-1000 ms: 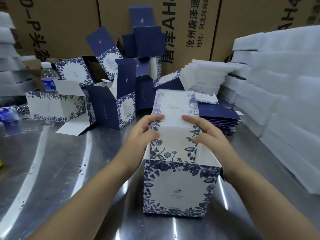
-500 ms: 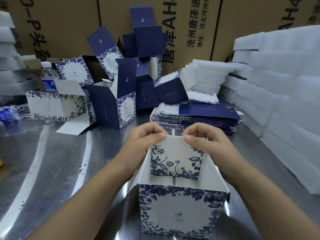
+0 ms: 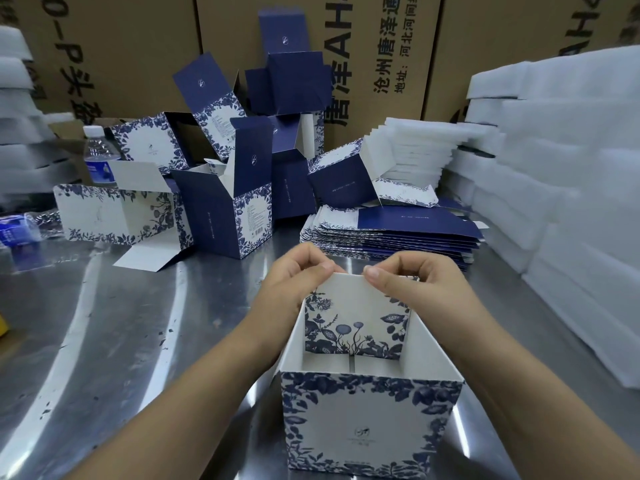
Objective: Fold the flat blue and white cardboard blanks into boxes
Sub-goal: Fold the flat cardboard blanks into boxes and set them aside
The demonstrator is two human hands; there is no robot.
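On the near part of the steel table (image 3: pixel 121 323), pinched the far flap (image 3: pixel 356 323) of the box (image 3: pixel 370 424), left hand (image 3: pixel 294 275) and right hand (image 3: pixel 415 278) curled on its top edge. Had swung it down from upright a second earlier, so closing begun; stood mouth up, long axis about vertical.

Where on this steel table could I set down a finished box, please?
Free: the broad bare steel table left of the left hand, before the heap of folded blue and white cardboard boxes. Crowded: the back, with the stack of flat blanks, and the right, by the white foam sheets.
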